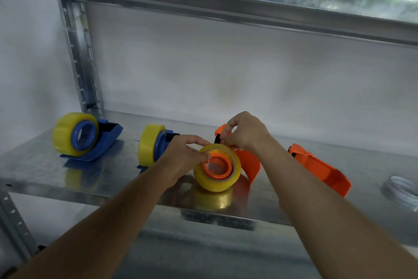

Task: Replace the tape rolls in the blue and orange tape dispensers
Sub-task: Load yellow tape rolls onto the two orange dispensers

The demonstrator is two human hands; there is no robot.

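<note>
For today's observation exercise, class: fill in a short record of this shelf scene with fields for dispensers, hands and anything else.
blue dispensers: two, far-left one and the second, both loaded with yellow rolls
orange dispenser in hand: tape roll on its hub
second orange dispenser: no roll, lying at right
left hand: fingers on the roll
right hand: pinching at the dispenser's top
other: white ring, far right

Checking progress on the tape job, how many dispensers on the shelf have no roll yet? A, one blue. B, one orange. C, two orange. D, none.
B: the orange dispenser at the far right sits empty, while the others carry yellow rolls.
</note>
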